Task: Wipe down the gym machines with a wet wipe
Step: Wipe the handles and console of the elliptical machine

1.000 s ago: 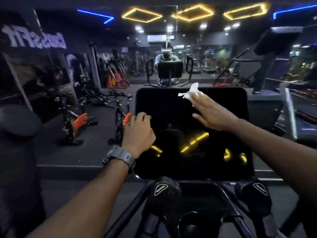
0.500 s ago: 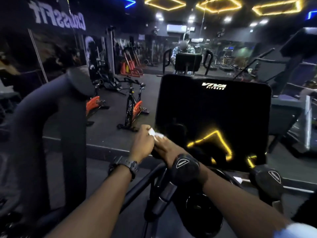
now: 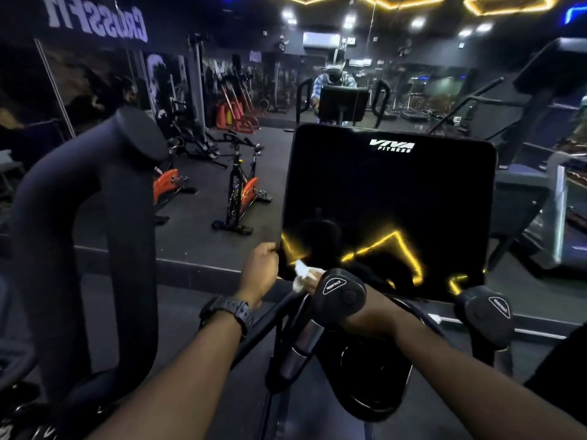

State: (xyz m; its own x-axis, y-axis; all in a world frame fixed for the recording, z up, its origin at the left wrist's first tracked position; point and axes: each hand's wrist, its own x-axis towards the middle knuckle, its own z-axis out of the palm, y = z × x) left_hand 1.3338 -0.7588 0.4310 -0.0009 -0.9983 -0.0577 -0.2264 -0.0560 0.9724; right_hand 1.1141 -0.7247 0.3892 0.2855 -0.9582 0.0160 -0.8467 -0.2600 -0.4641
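Since the wet wipe [image 3: 301, 276] sits low and centre in the frame, against the bottom-left corner of the black console screen [image 3: 390, 201], the unwiped glass rises up and to the right of it. One wipe, one screen. The right hand [image 3: 313, 282], nearer, seems to hold it; its grip is hidden by a knob [image 3: 340, 292]. The left hand [image 3: 262, 271] grips the screen's edge.

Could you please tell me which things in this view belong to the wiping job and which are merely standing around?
Part of the job:
- wet wipe, held by the right hand at the screen's lower left
- black console screen
- left hand, gripping the screen's left edge

Just standing about:
- orange spin bikes on the floor
- big padded handle to the left
- resistance knobs
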